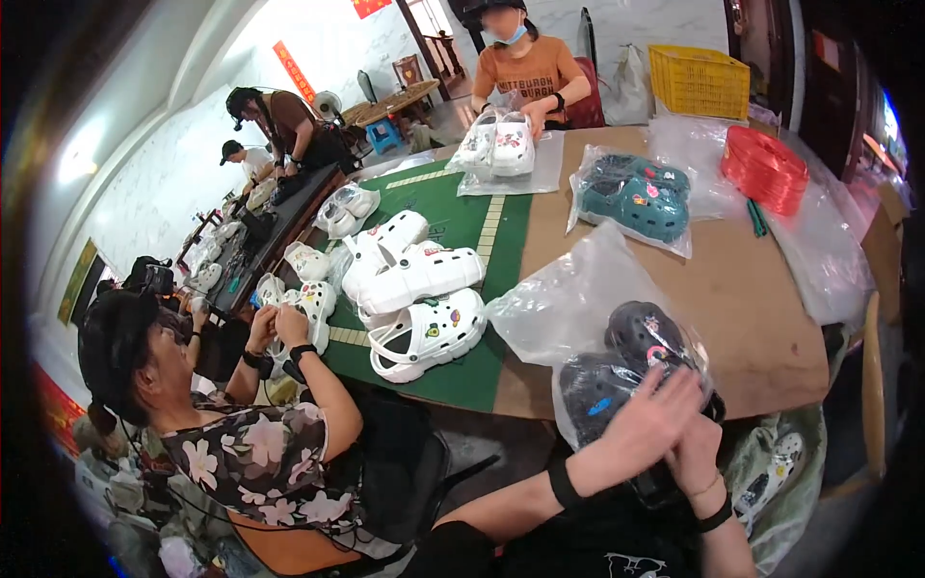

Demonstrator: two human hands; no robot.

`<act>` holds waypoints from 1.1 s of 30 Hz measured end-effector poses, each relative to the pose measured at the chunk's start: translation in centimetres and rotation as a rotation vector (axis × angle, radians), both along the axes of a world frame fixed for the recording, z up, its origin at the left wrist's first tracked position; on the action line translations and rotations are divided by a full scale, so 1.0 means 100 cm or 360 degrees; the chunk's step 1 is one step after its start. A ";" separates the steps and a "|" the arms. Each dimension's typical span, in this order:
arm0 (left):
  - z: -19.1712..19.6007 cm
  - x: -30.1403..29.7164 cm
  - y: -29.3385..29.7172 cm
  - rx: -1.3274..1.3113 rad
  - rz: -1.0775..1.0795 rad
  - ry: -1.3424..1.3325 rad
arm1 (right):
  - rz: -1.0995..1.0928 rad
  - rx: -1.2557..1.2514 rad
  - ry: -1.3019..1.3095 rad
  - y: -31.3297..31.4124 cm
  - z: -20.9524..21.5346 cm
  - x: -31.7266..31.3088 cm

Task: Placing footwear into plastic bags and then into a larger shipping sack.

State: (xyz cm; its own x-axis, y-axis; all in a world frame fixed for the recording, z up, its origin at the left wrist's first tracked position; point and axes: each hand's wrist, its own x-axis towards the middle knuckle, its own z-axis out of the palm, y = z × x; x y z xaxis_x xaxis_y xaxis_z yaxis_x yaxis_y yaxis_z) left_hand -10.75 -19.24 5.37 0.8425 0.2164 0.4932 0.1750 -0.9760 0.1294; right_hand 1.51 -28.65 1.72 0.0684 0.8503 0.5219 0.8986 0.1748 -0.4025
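Observation:
A pair of black clogs (638,332) with small coloured charms lies inside a clear plastic bag (568,299) at the table's near edge. The bag's loose, puffed end spreads to the left over the tabletop. My left hand (658,409) rests on the bagged clogs with its fingers stretched out. Just below it is my right hand (698,453), close against the lower right side of the bag. Its fingers are mostly hidden behind my left hand, so its grip cannot be made out.
White clogs (424,275) are piled left on the green tabletop (462,217). Bagged teal clogs (641,197) lie ahead, near a red twine roll (764,170) and clear bags. Across the table, a co-worker (525,72) handles bagged white clogs; another (255,433) sits at my left, holding clogs.

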 end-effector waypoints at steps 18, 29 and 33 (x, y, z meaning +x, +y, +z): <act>0.039 -0.034 -0.027 -0.0124 0.0104 -0.0389 | -0.0324 0.0283 0.1470 -0.002 -0.038 0.010; 0.009 -0.026 -0.029 -0.0397 -0.0147 -0.0939 | -0.0690 0.0156 0.0564 -0.068 -0.154 0.056; 0.007 -0.013 -0.021 -0.1029 0.0143 -0.0836 | -0.0598 0.0184 0.0780 -0.102 -0.191 0.077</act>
State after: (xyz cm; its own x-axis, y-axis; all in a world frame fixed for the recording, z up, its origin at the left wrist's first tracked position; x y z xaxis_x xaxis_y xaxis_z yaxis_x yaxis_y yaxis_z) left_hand -12.10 -21.34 6.09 0.5037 0.6472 0.5722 0.0094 -0.6664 0.7455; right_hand 9.22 -38.87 -17.43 0.6060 0.6617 0.4414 0.6231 -0.0499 -0.7806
